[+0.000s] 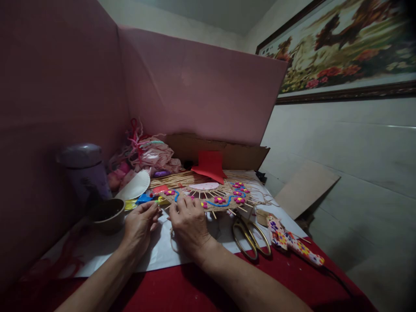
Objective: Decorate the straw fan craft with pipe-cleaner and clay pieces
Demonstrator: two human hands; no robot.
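Observation:
My left hand [143,221] is closed in a pinch at the front left of the decorated ring, with a tiny green piece [157,202] at its fingertips, perhaps clay. My right hand [190,223] curls over the near left edge of the decorated ring [227,203]; its fingertips are partly hidden. The ring is brown and rough, with thin sticks poking out around it, pink flowers with yellow centres and a wavy blue line. Yellow [130,204] and blue packets [144,198] lie just behind my left hand.
Large gold-handled scissors [250,238] and a flower-patterned glue gun [294,242] with a cord lie at right. A brown bowl [108,214] and a lilac flask [85,173] stand at left. Behind are sticks [175,179], red paper [209,165] and crumpled pink material [156,155].

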